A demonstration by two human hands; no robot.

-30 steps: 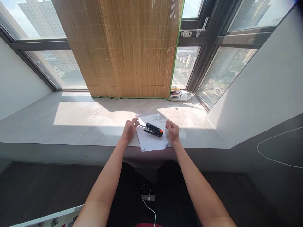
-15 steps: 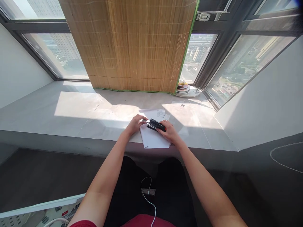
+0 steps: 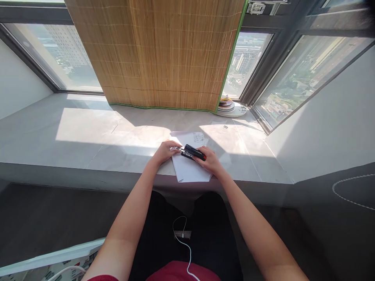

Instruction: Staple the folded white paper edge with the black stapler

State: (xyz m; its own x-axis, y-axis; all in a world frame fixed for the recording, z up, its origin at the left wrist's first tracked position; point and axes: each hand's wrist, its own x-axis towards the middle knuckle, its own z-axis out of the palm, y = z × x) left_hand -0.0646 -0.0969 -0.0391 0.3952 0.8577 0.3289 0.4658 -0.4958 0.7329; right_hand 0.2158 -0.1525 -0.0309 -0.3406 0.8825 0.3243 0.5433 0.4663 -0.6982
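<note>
A black stapler (image 3: 192,152) with an orange end lies on a stack of white paper (image 3: 190,169) near the front edge of a grey windowsill (image 3: 88,144). My right hand (image 3: 211,162) is closed around the stapler's orange end. My left hand (image 3: 164,150) pinches the stapler's metal front tip, its fingers curled over the paper's left edge. A small printed slip (image 3: 199,137) lies at the paper's far end.
A bamboo blind (image 3: 158,54) hangs over the middle window. Stacked plates (image 3: 230,107) sit in the sill's far right corner. A tiny loose item (image 3: 225,127) lies on the sunlit sill. A white cable (image 3: 183,234) rests on my lap, a white box (image 3: 49,263) at lower left.
My right hand has moved in from the paper's right side and closed on the stapler. My left hand has shifted onto the stapler's front tip. The view tilted slightly.
</note>
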